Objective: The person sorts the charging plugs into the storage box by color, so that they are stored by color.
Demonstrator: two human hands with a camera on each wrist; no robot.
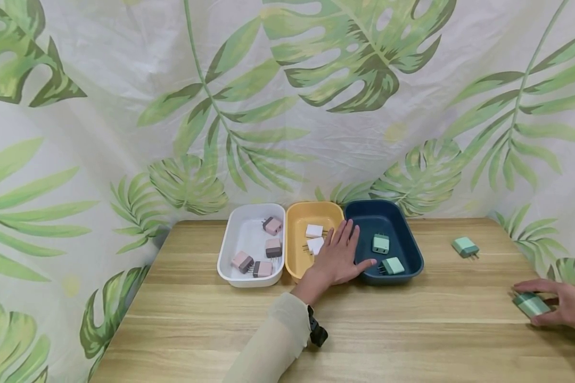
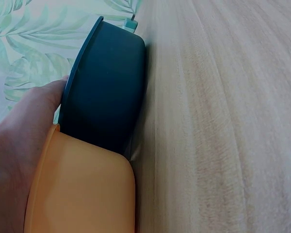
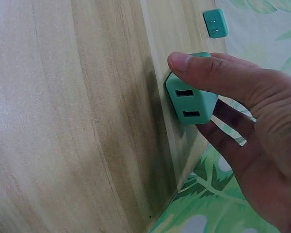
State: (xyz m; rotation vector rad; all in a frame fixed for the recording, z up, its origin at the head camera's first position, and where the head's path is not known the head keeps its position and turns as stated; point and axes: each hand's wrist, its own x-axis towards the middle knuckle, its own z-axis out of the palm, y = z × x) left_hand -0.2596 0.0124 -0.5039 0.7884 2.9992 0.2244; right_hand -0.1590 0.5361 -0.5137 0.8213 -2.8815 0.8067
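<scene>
At the table's right side my right hand pinches a green USB wall charger between thumb and fingers. Two USB slots show on this green charger in the right wrist view. My left hand lies with straight, spread fingers over the adjoining rims of the yellow bin and the dark blue bin. Partly covered by that hand, white chargers lie in the yellow bin. Two green chargers are in the dark blue bin. Another green charger lies on the table, right of the bins.
A white bin with several pink-and-grey chargers stands left of the yellow one, the three bins side by side. Behind them hangs a leaf-patterned cloth. The wooden table ends close to my right hand.
</scene>
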